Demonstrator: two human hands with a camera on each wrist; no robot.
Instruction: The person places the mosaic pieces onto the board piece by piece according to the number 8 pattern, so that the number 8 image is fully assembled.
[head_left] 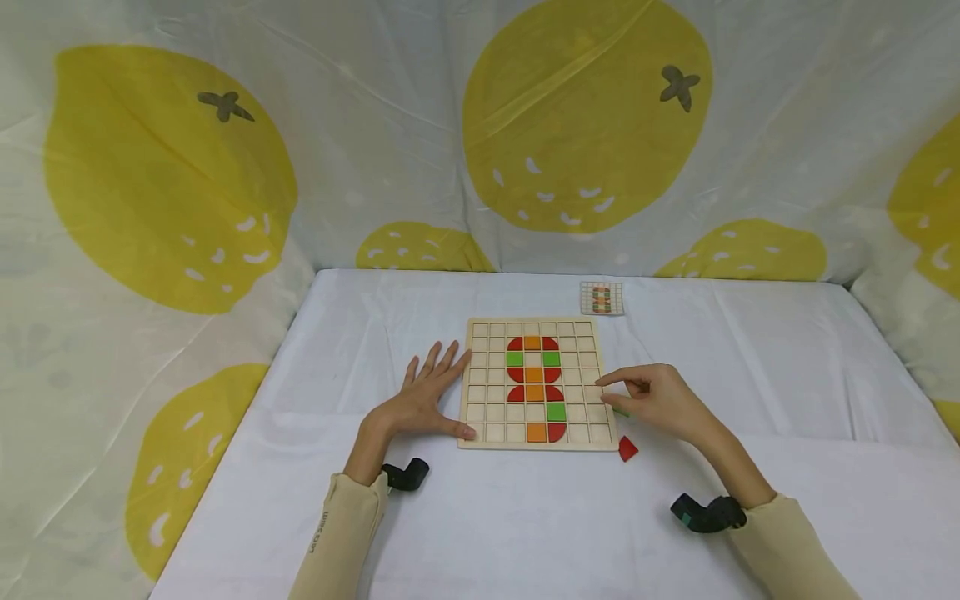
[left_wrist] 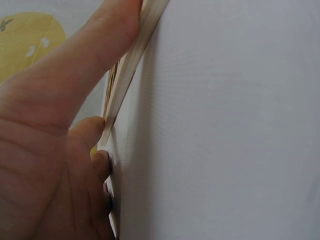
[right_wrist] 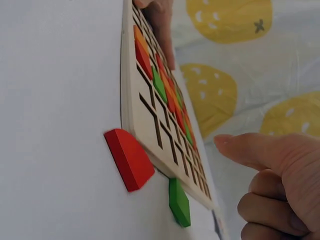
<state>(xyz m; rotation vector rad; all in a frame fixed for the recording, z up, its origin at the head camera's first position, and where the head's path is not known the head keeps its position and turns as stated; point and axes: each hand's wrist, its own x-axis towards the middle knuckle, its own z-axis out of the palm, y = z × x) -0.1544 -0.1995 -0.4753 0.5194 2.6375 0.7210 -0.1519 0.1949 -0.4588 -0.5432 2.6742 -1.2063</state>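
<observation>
A square wooden grid board [head_left: 495, 412] lies on the table, with red quarter-round, orange square and green square pieces set in its middle columns. My left hand [head_left: 420, 398] spreads along the board's left side, its thumb resting on the lower left corner and a fingertip at the upper edge. Over the right edge is my right hand [head_left: 656, 400], thumb and index finger apart, other fingers curled, no piece visible between them. Below it, partly hidden in the head view, a green piece [right_wrist: 179, 202] lies beside the board. A loose red quarter-round piece [right_wrist: 129, 159] sits at the lower right corner.
A small pattern card [head_left: 602, 298] lies behind the board, towards the table's back edge. White cloth covers the table [head_left: 480, 517]. A lemon-printed curtain [head_left: 390, 150] hangs behind it. Both wrists wear black camera mounts [head_left: 708, 512].
</observation>
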